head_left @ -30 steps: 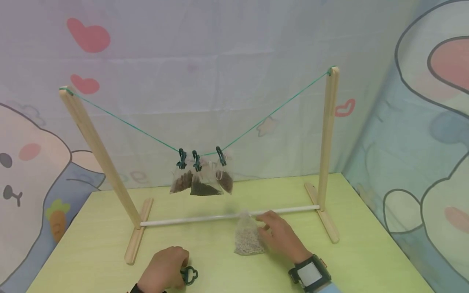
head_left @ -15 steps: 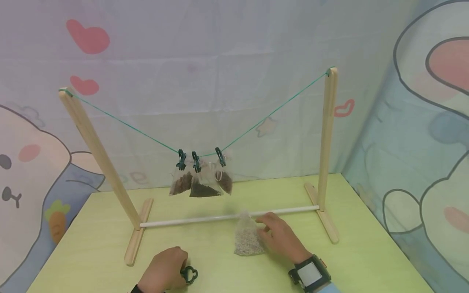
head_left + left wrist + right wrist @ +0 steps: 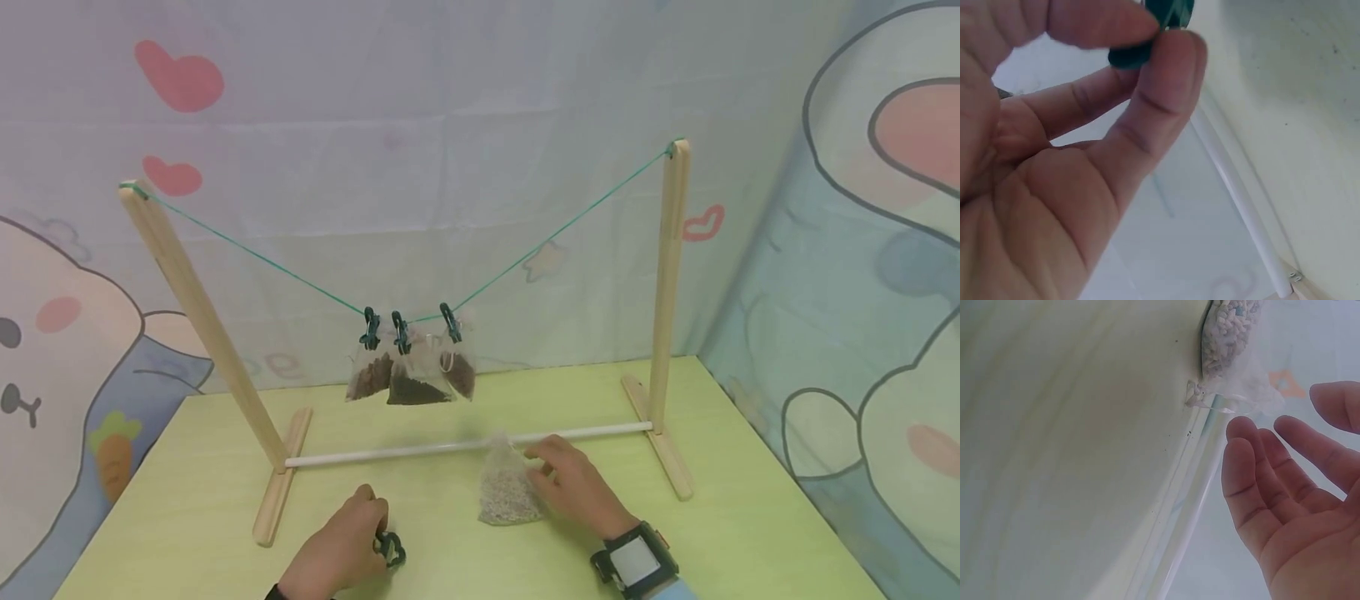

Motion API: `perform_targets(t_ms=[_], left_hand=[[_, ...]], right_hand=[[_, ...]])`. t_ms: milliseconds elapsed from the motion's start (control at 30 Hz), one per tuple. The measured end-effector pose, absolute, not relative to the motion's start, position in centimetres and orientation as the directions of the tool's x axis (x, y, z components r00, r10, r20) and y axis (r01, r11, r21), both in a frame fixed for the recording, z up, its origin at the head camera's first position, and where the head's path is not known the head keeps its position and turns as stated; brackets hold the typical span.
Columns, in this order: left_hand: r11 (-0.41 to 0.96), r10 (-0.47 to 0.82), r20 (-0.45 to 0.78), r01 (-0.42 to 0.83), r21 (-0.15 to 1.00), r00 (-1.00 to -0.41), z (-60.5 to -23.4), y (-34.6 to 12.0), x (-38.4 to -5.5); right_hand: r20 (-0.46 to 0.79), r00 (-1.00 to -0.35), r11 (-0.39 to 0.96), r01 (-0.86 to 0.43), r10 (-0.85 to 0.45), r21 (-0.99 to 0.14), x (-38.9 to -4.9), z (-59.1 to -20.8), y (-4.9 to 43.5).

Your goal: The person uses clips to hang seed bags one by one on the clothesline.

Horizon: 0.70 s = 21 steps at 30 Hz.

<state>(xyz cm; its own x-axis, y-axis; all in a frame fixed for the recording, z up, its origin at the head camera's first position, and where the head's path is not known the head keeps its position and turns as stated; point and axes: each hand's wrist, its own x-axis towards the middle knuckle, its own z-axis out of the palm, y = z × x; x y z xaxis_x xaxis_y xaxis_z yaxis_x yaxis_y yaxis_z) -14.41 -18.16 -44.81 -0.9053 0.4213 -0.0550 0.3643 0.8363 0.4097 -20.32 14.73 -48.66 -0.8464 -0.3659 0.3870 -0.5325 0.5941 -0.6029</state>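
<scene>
My left hand (image 3: 337,546) pinches a dark green spring clip (image 3: 392,550) between thumb and fingers, low over the table. In the left wrist view the clip (image 3: 1170,11) shows at the fingertips, partly cut off by the frame's top. A small see-through bag (image 3: 507,497) of pale pellets sits on the table, its narrow top overlapping the white rod. Beside it is my right hand (image 3: 576,490), fingers loosely bent and holding nothing. Seen from the right wrist, the fingers (image 3: 1239,478) are just apart from the bag's thin top edge.
A wooden frame stands behind the hands, with a left post (image 3: 202,321), a right post (image 3: 670,283) and a white rod (image 3: 420,450) near the table. From its sagging green string (image 3: 255,250) hang several dark-filled bags (image 3: 415,387) on green clips (image 3: 401,333).
My left hand has moved slightly forward and up, and the clip in it has turned. My right hand and the bag of pellets have stayed in place.
</scene>
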Motion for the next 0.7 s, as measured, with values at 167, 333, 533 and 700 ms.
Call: perform_targets(t_ms=[167,333,533,700], left_hand=[[0.822,0.418,0.058,0.405,0.4,-0.906,-44.5,-17.9,-14.7],[0.807,0.375,0.219,0.434,0.401,-0.901,-43.4,-17.3,-15.2],[0.768,0.319,0.319,0.441,0.465,-0.892,-42.1,-16.2,-15.8],[0.735,0.324,0.287,0.431,0.524,-0.901,-41.9,-15.6,-16.1]], right_hand=[[0.37,-0.86,0.621,-0.511,-0.352,-0.594,-20.5,-48.5,14.9],[0.324,-0.892,0.649,-0.452,-0.315,-0.612,-20.7,-48.0,14.8],[0.235,-0.935,0.698,-0.354,-0.265,-0.622,-21.3,-47.5,14.3],[0.183,-0.948,0.703,-0.315,-0.258,-0.637,-21.6,-47.6,13.6]])
